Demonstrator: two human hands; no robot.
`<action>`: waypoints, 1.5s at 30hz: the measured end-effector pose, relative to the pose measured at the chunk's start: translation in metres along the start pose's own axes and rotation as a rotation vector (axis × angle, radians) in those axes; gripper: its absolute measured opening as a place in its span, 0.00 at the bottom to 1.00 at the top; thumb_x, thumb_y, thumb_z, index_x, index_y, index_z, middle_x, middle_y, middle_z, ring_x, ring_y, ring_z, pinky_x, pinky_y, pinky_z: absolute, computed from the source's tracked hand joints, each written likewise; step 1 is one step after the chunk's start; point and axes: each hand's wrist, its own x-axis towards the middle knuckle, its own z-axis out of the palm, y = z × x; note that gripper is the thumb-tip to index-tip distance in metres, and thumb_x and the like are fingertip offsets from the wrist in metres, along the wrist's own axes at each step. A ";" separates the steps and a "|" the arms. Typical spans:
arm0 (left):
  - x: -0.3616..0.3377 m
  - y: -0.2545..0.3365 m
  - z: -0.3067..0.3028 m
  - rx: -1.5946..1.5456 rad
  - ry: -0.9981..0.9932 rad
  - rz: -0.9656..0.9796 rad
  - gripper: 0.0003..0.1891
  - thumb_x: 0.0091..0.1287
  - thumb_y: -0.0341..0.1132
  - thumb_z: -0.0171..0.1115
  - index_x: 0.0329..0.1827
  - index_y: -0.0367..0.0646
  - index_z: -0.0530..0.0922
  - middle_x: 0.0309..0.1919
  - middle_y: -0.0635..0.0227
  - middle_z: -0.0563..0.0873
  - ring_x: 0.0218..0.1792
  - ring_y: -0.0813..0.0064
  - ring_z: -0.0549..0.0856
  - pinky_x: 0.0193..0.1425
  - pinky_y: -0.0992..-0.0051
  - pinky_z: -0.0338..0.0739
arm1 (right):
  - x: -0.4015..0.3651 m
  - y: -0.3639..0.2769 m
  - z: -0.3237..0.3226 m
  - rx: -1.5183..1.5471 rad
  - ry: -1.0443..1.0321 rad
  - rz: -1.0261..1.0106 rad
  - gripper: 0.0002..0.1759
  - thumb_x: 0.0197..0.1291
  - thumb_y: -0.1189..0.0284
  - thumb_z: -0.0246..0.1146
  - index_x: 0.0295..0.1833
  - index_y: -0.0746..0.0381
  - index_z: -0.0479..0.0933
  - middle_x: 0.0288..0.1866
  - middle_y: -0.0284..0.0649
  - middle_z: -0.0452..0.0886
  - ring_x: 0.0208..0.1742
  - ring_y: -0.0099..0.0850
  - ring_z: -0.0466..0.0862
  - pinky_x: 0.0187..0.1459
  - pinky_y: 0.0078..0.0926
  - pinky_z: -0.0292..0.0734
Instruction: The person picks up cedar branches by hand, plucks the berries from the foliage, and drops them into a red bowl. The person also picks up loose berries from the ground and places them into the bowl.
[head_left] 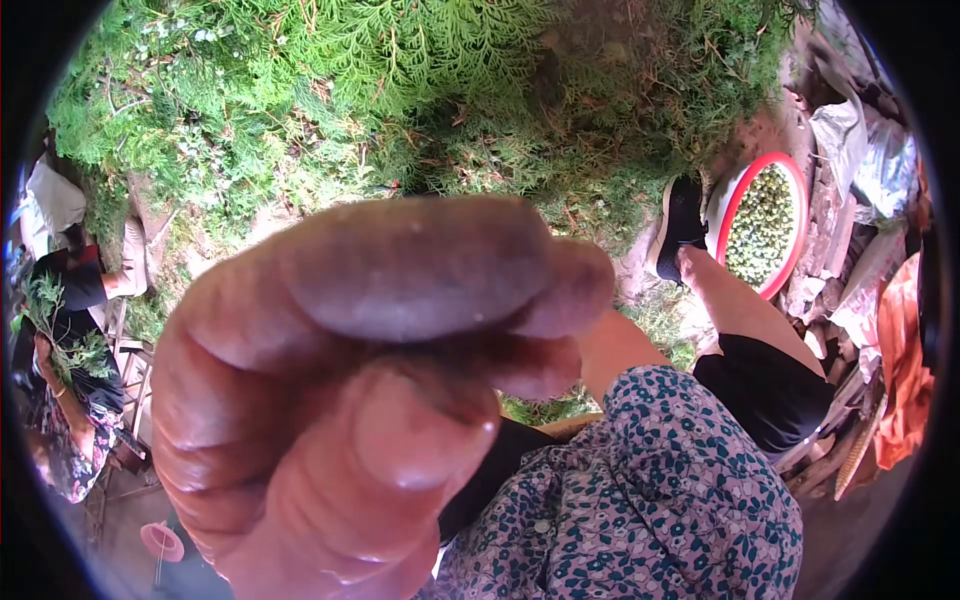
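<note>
My left hand (350,390) fills much of the head view, very close to the camera. Its fingers are curled over and the thumb lies against them from below. Whatever may be between the thumb and fingers is hidden in shadow. Behind it spreads a large heap of green, scaly evergreen branches (440,60), some bearing small pale cones. My right hand is out of sight; a floral-patterned garment (650,480) covers my body at the lower right.
A red-rimmed basin (801,210) of small green cones stands at the right, beside my black shoe (680,225). Farther right are plastic bags (885,165) and an orange cloth (900,360). Another person (75,390) sits at the left with a green sprig (75,345).
</note>
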 end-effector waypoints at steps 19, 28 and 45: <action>0.015 -0.052 0.042 -0.450 0.116 -0.337 0.25 0.68 0.52 0.46 0.54 0.37 0.67 0.52 0.58 0.72 0.55 0.62 0.69 0.60 0.60 0.63 | -0.219 -0.218 -0.277 0.439 0.399 -0.702 0.17 0.52 0.81 0.59 0.49 0.65 0.71 0.38 0.40 0.76 0.33 0.28 0.80 0.33 0.24 0.75; 0.014 -0.059 0.058 -0.682 0.008 -0.318 0.25 0.70 0.52 0.40 0.49 0.33 0.68 0.42 0.61 0.74 0.44 0.68 0.74 0.53 0.64 0.70 | -0.243 -0.231 -0.291 0.410 0.547 -0.689 0.18 0.49 0.82 0.59 0.49 0.64 0.72 0.44 0.43 0.79 0.46 0.28 0.79 0.46 0.22 0.74; 0.011 -0.061 0.062 -0.495 -0.023 -0.280 0.15 0.67 0.35 0.52 0.50 0.32 0.71 0.40 0.62 0.79 0.41 0.73 0.78 0.47 0.72 0.75 | -0.239 -0.232 -0.288 0.249 0.795 -0.650 0.10 0.47 0.82 0.61 0.38 0.66 0.75 0.33 0.39 0.76 0.35 0.30 0.77 0.37 0.23 0.71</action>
